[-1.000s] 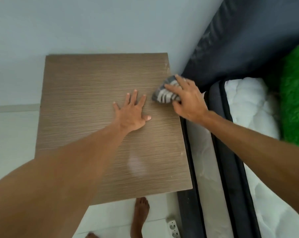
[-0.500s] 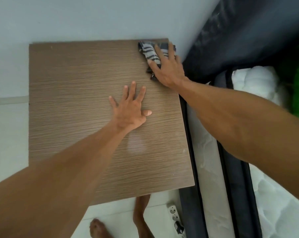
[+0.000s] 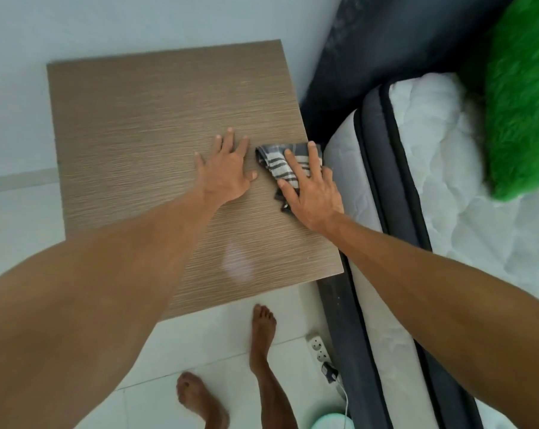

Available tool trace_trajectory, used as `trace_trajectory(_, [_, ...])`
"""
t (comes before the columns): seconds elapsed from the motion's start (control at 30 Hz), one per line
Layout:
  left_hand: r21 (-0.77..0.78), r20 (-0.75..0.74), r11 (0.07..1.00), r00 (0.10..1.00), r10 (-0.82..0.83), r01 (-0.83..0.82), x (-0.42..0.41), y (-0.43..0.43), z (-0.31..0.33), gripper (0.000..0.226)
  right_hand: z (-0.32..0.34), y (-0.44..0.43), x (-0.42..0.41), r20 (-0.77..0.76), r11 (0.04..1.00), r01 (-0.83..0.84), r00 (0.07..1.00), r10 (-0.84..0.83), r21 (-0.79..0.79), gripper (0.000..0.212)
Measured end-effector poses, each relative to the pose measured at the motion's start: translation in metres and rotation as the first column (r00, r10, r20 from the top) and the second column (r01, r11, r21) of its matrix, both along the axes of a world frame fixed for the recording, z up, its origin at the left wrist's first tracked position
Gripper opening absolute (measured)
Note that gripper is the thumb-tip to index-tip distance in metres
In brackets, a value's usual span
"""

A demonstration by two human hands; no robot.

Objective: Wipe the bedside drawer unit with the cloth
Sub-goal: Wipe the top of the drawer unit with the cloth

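Note:
The bedside drawer unit's brown wood-grain top (image 3: 144, 144) fills the middle of the head view. A grey and white striped cloth (image 3: 276, 161) lies crumpled near the top's right edge. My right hand (image 3: 308, 190) presses flat on the cloth with straight, spread fingers. My left hand (image 3: 226, 171) rests flat on the wood just left of the cloth, fingers spread, holding nothing. The drawer fronts are hidden below the top.
A mattress (image 3: 417, 168) with a dark border sits tight against the unit's right side, under a green fluffy pillow (image 3: 522, 97). A white power strip (image 3: 319, 351) lies on the tiled floor by my bare feet (image 3: 262, 329). The wall is behind the unit.
My right hand has dragged the cloth from the far right corner back toward me along the right edge. My left hand has stayed flat in place.

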State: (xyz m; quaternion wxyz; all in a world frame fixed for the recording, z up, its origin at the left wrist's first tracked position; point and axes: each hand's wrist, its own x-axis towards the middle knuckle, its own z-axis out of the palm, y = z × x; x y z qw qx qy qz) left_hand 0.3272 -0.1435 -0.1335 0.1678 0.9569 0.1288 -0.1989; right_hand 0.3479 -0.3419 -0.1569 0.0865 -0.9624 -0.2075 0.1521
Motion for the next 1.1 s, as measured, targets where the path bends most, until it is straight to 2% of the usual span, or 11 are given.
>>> trace_trajectory(0.37, [0.014,-0.009,0.996,0.996,-0.089,0.089,-0.116,-0.017,-0.001,0.070,0.005,-0.070,-0.128,0.020,0.996,0.064,0.998,-0.063,-0.067,0.066])
trace_trajectory(0.6, [0.007,-0.013,0.992,0.992,-0.128,0.128,-0.177,-0.020,0.000,0.068,0.011,-0.102,-0.199,-0.094,0.994,0.077,0.992,-0.084,-0.076,0.077])
trace_trajectory(0.77, [-0.001,-0.018,0.987,0.987,-0.159,0.159,-0.212,-0.022,0.002,0.069,0.015,-0.124,-0.247,-0.166,0.964,-0.143,0.980,0.107,-0.225,0.065])
trace_trajectory(0.83, [0.005,-0.017,0.985,0.985,-0.173,0.173,-0.227,-0.021,0.004,0.069,0.019,-0.127,-0.264,-0.118,0.986,0.025,0.992,-0.045,-0.168,0.064])
trace_trajectory(0.93, [0.011,-0.026,0.982,0.982,-0.187,0.187,-0.247,-0.015,0.005,0.069,0.029,-0.117,-0.263,-0.021,0.958,0.285,0.958,-0.285,-0.017,0.066])
trace_trajectory(1.03, [0.037,0.011,0.981,0.981,-0.192,0.191,-0.263,-0.005,0.005,0.066,0.036,-0.096,-0.232,0.064,0.924,0.356,0.928,-0.368,0.142,0.068])
trace_trajectory(1.1, [0.049,0.034,0.983,0.984,-0.177,0.175,-0.273,0.000,0.003,0.066,0.038,-0.074,-0.212,0.048,0.898,0.403,0.908,-0.417,0.173,0.068])
